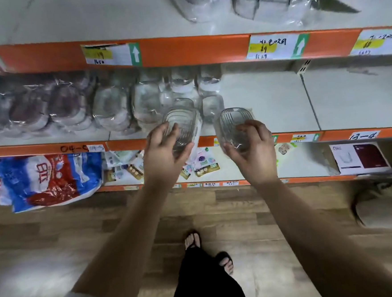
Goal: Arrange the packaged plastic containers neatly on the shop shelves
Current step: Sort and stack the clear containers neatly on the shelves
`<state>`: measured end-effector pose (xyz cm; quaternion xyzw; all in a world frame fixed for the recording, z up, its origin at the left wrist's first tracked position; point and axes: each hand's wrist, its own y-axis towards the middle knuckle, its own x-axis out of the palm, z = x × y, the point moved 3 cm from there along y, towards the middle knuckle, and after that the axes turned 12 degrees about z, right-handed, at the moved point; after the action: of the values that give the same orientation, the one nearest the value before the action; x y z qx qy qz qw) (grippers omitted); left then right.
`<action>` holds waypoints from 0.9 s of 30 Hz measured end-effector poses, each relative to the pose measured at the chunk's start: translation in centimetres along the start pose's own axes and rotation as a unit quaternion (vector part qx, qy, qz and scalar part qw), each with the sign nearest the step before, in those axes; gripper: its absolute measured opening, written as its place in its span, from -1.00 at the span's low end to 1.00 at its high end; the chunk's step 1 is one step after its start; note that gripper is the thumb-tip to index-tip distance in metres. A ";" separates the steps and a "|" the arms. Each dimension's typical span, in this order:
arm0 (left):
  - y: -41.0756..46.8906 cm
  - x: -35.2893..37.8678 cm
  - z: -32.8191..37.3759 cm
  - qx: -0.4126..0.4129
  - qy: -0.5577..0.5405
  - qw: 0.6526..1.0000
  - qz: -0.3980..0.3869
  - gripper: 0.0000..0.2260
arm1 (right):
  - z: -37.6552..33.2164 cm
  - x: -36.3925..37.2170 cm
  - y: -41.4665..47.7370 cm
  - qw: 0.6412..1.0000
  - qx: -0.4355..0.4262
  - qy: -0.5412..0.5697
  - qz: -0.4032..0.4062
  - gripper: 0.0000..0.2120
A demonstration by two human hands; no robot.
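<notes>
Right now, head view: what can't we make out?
Head view only.
Price labels: handwriting blurred, too small to read.
Top-shelf packs: cut off by the upper edge.
Left container and right container: lower ends hidden by the left hand and right hand.
Small packets on the lower shelf: partly behind the hands, print illegible.

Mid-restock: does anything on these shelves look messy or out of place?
Yes, on the bottom shelf: small packets lie scattered at odd angles, and the red, white and blue bag at the left sags over the shelf edge toward the floor. The wrapped containers on the middle shelf stand roughly in rows.
</notes>
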<state>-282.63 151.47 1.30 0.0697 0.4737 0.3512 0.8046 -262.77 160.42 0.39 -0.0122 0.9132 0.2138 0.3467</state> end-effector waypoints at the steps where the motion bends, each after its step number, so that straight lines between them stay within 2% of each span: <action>1: 0.3 1.3 -0.5 -0.001 0.003 1.000 -0.003 -0.54 | 1.0 0.9 0.1 1.000 0.003 -0.002 0.001 -0.60; 13: 6.8 13.6 -4.7 0.010 0.033 0.999 -0.030 -0.45 | 7.1 10.0 2.4 0.998 0.057 -0.014 0.032 -0.58; 17: 8.9 15.6 -5.2 0.046 0.100 0.994 -0.025 -0.44 | 7.4 10.9 2.5 0.995 0.085 0.001 0.057 -0.57; 22: 8.9 17.9 -7.2 0.048 0.196 0.975 -0.095 -0.39 | 7.2 11.2 2.5 0.993 0.088 -0.002 0.079 -0.56; 27: 8.6 18.4 -7.7 0.052 0.206 0.973 -0.093 -0.42 | 7.2 11.8 3.6 0.992 0.078 0.004 0.095 -0.58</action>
<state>-287.58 167.76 -12.17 -0.0066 0.6516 0.2563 0.7139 -267.77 168.08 -10.57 0.1010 0.9255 0.1735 0.3210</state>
